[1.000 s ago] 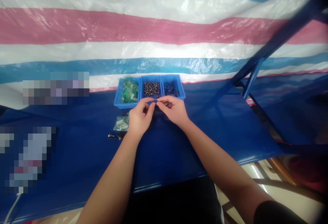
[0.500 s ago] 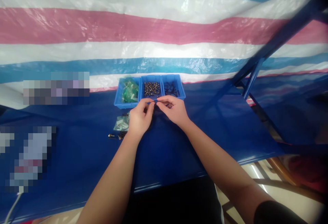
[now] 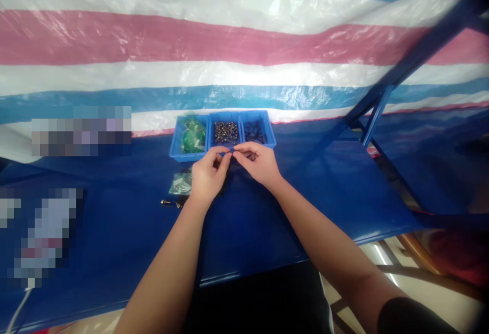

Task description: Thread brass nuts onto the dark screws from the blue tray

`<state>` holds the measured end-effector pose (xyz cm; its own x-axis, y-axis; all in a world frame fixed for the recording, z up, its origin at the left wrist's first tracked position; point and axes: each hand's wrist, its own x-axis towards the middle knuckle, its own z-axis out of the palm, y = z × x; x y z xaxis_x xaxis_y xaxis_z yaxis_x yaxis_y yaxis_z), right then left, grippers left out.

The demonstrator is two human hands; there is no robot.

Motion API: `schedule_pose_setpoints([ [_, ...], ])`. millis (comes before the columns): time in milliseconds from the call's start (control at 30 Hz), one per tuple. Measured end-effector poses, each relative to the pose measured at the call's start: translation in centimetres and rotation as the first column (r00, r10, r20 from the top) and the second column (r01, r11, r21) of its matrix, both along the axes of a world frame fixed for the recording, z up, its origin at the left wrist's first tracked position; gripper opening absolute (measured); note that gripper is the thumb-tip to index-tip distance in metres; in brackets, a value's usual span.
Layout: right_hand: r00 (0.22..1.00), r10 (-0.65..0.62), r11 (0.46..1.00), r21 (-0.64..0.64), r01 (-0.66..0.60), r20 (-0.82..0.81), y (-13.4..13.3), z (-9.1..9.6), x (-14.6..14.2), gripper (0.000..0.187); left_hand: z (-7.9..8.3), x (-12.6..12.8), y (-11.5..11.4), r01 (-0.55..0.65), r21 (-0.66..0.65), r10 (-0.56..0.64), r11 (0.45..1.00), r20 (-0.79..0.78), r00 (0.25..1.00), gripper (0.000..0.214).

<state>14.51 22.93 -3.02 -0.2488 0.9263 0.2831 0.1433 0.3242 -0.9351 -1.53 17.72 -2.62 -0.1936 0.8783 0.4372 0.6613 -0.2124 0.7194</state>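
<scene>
My left hand (image 3: 208,175) and my right hand (image 3: 257,163) meet fingertip to fingertip just in front of three small blue bins. Both hands are pinched shut on a tiny dark part between them, too small to name. The left bin (image 3: 176,146) holds green pieces, the middle bin (image 3: 226,133) holds small metal parts, and the right bin (image 3: 269,133) holds black parts. A small clear bag of green pieces (image 3: 181,184) lies by my left hand, with a few tiny metal parts (image 3: 171,203) below it.
The blue table (image 3: 305,196) runs to a front edge near me. A striped tarpaulin (image 3: 229,44) hangs behind it. A blue metal frame (image 3: 382,100) slants at the right. Blurred items lie at the far left.
</scene>
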Motion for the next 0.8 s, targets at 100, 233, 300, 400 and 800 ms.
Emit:
schedule_pose_setpoints([
  [100,1.000,-0.008,1.000,-0.010,0.008,0.003,-0.1,0.1,0.0,0.021,-0.1,-0.1,0.0,0.004,-0.015,-0.004,1.000,0.001,1.000,0.024],
  [233,1.000,-0.007,1.000,-0.015,0.007,-0.002,-0.1,0.2,0.0,0.021,-0.1,-0.2,0.0,0.006,-0.027,-0.007,1.000,-0.005,1.000,0.026],
  [300,1.000,-0.002,1.000,-0.020,0.002,-0.006,-0.1,0.3,0.0,0.021,0.0,-0.2,0.0,0.008,-0.020,-0.008,1.000,-0.012,1.000,0.027],
  [400,1.000,0.006,1.000,-0.022,-0.006,-0.015,-0.2,0.4,0.0,0.022,-0.2,-0.2,0.1,0.006,-0.015,-0.006,1.000,-0.017,1.000,0.027],
  [800,0.992,0.114,0.990,0.087,-0.109,-0.052,-0.6,1.1,-0.1,0.017,0.2,-0.1,-0.2,0.008,-0.005,-0.008,1.000,0.011,1.000,0.032],
])
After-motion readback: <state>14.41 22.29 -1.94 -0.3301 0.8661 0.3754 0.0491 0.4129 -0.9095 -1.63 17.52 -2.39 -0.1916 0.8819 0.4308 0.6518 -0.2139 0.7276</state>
